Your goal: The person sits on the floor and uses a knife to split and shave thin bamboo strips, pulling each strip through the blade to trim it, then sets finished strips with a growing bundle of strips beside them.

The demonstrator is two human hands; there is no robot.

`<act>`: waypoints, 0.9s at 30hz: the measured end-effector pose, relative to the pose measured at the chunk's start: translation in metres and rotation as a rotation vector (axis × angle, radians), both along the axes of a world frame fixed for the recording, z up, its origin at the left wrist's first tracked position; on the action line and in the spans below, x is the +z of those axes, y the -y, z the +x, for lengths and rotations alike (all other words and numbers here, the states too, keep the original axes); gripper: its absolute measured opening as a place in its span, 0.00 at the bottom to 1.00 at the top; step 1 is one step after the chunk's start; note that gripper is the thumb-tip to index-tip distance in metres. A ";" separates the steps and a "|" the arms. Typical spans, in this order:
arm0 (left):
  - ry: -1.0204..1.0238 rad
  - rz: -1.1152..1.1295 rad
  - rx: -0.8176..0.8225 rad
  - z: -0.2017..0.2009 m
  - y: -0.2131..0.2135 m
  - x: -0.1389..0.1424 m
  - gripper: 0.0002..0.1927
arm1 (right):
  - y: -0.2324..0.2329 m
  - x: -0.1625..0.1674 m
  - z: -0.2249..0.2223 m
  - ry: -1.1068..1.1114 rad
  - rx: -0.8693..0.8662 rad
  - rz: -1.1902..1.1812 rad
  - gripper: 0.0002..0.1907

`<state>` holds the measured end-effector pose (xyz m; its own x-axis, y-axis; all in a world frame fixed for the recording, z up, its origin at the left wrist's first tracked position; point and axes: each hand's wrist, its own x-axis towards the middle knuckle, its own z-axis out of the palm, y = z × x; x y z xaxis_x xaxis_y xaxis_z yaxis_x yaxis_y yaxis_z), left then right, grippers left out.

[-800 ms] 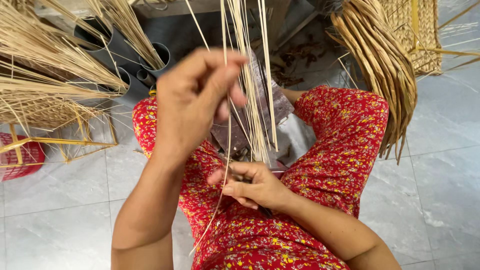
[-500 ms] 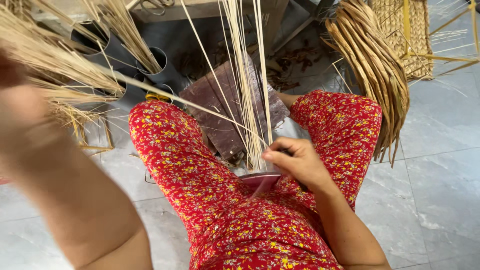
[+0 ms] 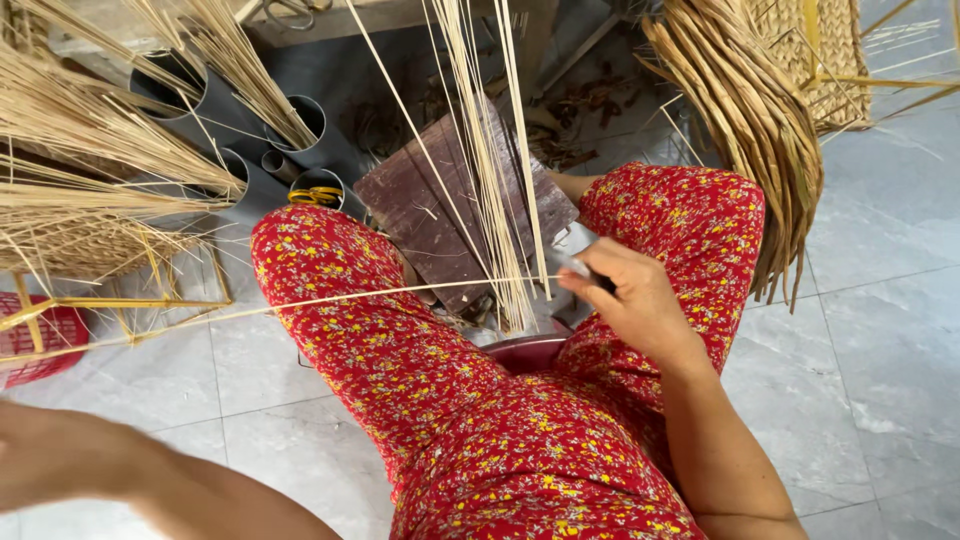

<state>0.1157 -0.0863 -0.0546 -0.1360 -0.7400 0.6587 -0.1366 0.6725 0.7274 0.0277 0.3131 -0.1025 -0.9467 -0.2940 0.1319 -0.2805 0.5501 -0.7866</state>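
My right hand point(image 3: 630, 300) is closed on the end of one thin pale straw strand point(image 3: 400, 292), with a small grey blade-like piece at its fingertips. The strand runs taut to the left across my red floral-clad knee and leaves the picture at the left edge. Just left of my right hand a bundle of upright straw strands point(image 3: 490, 180) leans over a dark wooden board point(image 3: 440, 215) between my legs. Only my left forearm point(image 3: 120, 470) shows, blurred, at the lower left. Its hand is beyond the frame edge.
Grey pipe tubes point(image 3: 300, 120) holding straw stand at the upper left, with fanned straw sheaves point(image 3: 90, 170) and a red basket point(image 3: 40, 340) nearby. A thick hanging reed bundle point(image 3: 760, 130) and woven matting point(image 3: 840, 50) are at the upper right. A dark red bowl rim point(image 3: 530, 350) sits in front of my lap on grey floor tiles.
My left arm has swung from the bundle down and out to the left, drawing a single strand sideways. My right hand has stayed at the bundle's base, gripping the strand's end.
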 end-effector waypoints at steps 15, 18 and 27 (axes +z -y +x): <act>0.393 0.483 -1.505 -0.035 -0.117 -0.012 0.11 | 0.072 0.019 0.028 0.288 0.106 -0.789 0.30; 0.430 0.533 -1.500 -0.046 -0.122 -0.017 0.08 | 0.063 0.018 0.032 0.383 0.038 -0.782 0.33; 0.412 0.548 -1.501 -0.059 -0.152 -0.022 0.09 | 0.043 0.024 0.040 0.578 0.227 -1.071 0.31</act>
<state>0.0567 0.0657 -0.0762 -0.9889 0.0880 0.1200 0.1260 0.0660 0.9898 0.0681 0.2700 -0.0782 -0.8878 -0.4601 -0.0133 0.2524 -0.4625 -0.8499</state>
